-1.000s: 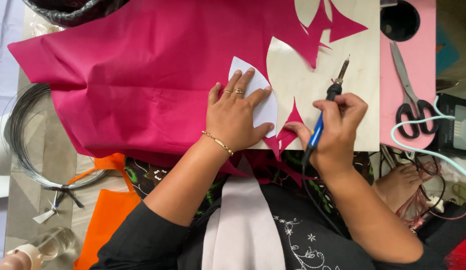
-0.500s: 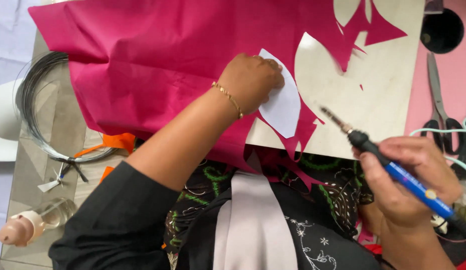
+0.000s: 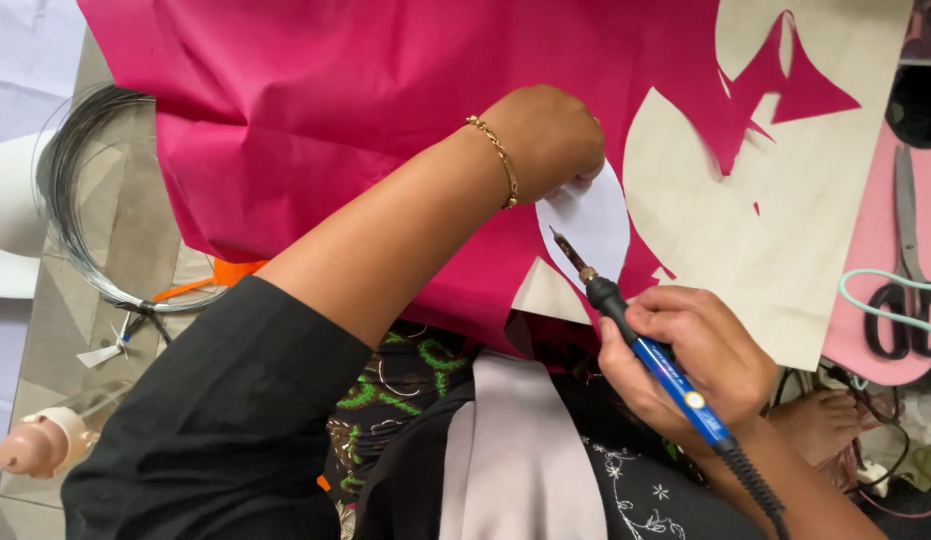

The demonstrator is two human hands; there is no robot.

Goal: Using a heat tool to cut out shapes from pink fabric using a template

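swung tip of blue heat tool inward onto white template; right hand fisted round handle; left hand curled, pinning template on pink fabric atop board

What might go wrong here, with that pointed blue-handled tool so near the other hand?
Two risks stand out. The metal tip of the blue-handled corded tool in the right hand points toward the left hand, which presses the white paper template; a slip might catch a finger. If the template shifts on the pink fabric sheet, the line traced along its edge may go crooked.
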